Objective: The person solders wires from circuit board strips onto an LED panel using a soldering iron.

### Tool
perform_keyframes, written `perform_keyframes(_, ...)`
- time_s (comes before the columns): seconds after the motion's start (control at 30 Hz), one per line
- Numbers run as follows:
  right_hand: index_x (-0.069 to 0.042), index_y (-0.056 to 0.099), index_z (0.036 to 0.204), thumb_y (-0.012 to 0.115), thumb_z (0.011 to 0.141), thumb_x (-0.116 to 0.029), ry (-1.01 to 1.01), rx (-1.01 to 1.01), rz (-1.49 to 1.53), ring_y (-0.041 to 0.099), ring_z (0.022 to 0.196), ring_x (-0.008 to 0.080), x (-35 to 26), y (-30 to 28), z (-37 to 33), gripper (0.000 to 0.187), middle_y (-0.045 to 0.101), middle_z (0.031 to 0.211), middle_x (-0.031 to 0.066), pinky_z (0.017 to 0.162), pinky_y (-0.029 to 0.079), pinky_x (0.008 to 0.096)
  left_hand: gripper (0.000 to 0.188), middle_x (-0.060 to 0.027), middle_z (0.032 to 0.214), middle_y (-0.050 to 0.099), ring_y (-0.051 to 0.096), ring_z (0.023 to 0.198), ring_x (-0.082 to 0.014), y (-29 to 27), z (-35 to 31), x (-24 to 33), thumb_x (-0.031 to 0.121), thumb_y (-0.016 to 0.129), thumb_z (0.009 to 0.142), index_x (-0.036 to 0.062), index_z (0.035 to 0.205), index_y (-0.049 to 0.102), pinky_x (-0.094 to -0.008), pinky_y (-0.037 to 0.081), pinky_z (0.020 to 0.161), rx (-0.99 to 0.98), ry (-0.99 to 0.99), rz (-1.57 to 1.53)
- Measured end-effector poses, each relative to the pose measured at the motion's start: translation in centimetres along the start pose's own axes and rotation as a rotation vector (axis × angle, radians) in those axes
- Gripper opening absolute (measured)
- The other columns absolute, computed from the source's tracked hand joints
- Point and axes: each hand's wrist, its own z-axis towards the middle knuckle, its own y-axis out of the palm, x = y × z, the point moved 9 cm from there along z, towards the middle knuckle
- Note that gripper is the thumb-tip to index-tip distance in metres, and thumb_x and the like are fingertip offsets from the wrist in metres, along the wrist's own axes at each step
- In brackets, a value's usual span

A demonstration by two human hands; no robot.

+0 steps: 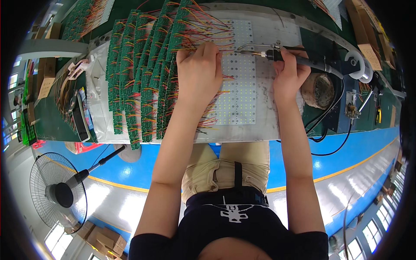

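Note:
My right hand (288, 76) is closed around a soldering iron (315, 64) with a black handle and a thin metal feed tube (259, 45) above its tip. The iron points left, its tip over a white LED panel (242, 91) dotted with small yellowish parts. At the panel's left side, my left hand (198, 71) has its fingers curled together among red and yellow wires (210, 32). What the fingertips pinch is hidden. Left of that hand, long green circuit boards (143, 71) lie overlapping in rows, with wires sticking out to the right.
A round, dirty-looking pot (318, 90) stands beside my right hand. Near it are a white spool (359, 66) on a stand and black cables (331, 113). A phone (81, 117) and a bundle of wires (65, 95) lie at left. A fan (58, 193) stands lower left.

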Motion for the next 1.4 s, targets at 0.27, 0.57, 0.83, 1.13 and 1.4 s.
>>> perform_keyframes(0.27,-0.002,0.053,0.074,0.062,0.082,-0.002,-0.02,-0.048,-0.026,0.041,0.054,0.0038,-0.3,0.5,-0.2,0.012,0.05,0.068,-0.0016,0.046,0.03,0.021,0.006,-0.0071,0.073,0.063,0.058,0.062,-0.0272,-0.4,0.0,0.0,0.009,0.06,0.084,0.0079,0.083,0.054,-0.0373,0.037,0.072,0.013,-0.019,-0.016)
perform_keyframes(0.57,-0.005,0.048,0.074,0.059,0.083,-0.003,0.059,0.036,0.103,0.03,0.046,0.0035,0.5,-0.5,0.3,0.015,0.039,0.061,-0.003,0.042,0.023,0.023,0.005,-0.0071,0.072,0.063,0.057,0.061,-0.027,-0.6,0.0,0.0,0.009,0.059,0.084,0.0076,0.083,0.055,-0.0372,0.037,0.073,0.019,-0.018,-0.066)
perform_keyframes(0.83,-0.003,0.05,0.074,0.062,0.083,-0.003,0.069,0.053,0.152,0.03,0.047,0.0032,0.8,-0.6,0.4,0.015,0.041,0.062,-0.0029,0.043,0.022,0.0218,0.013,-0.0069,0.09,0.062,0.057,0.066,-0.026,-1.4,-0.1,0.9,0.011,0.065,0.081,0.0102,0.09,0.055,-0.0388,0.036,0.074,-0.02,0.049,-0.123)
perform_keyframes(1.13,-0.002,0.051,0.074,0.063,0.081,-0.003,0.084,0.054,0.149,0.03,0.047,0.0029,0.9,-0.7,0.4,0.014,0.041,0.062,-0.003,0.042,0.023,0.0218,0.016,-0.0044,0.097,0.052,0.056,0.081,-0.0244,-0.7,-0.7,0.9,0.011,0.066,0.079,0.011,0.09,0.055,-0.0408,0.035,0.078,-0.149,0.107,-0.124)
perform_keyframes(1.4,-0.004,0.051,0.073,0.061,0.08,-0.002,0.12,0.06,0.111,0.03,0.047,0.0026,0.5,-0.7,-0.3,0.012,0.041,0.062,-0.0038,0.042,0.022,0.021,0.011,-0.0071,0.095,0.054,0.056,0.086,-0.0274,0.2,-0.5,0.6,0.006,0.061,0.081,0.0071,0.09,0.054,-0.0405,0.038,0.074,-0.084,0.063,-0.074)
